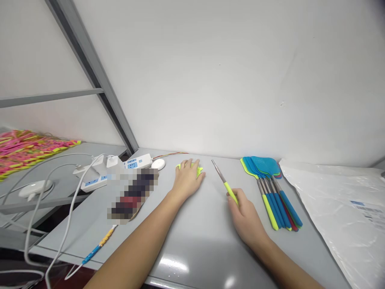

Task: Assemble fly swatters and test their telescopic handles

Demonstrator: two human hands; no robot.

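Note:
My left hand (187, 176) lies over a yellow-green mesh fly swatter head (199, 171) on the table, fingers stretched out and spread. Only the edges of the head show around the fingers. In my right hand (245, 214) is a fly swatter handle (229, 190), gripped by its yellow-green sleeve. Its metal rod (218, 169) points up and left, with no head on its end. Right of that hand, several assembled fly swatters (275, 200) are stacked with mostly blue heads at the wall side and handles towards me.
At left, white power strips (136, 162) with plugged-in chargers and looping white cables (69, 216) lie near a pixelated object (132, 196). A round white puck (158, 164) sits beside them. A white plastic bag (337, 200) covers the right side. Pink-yellow strands (33, 150) lie far left, past a metal post (99, 80).

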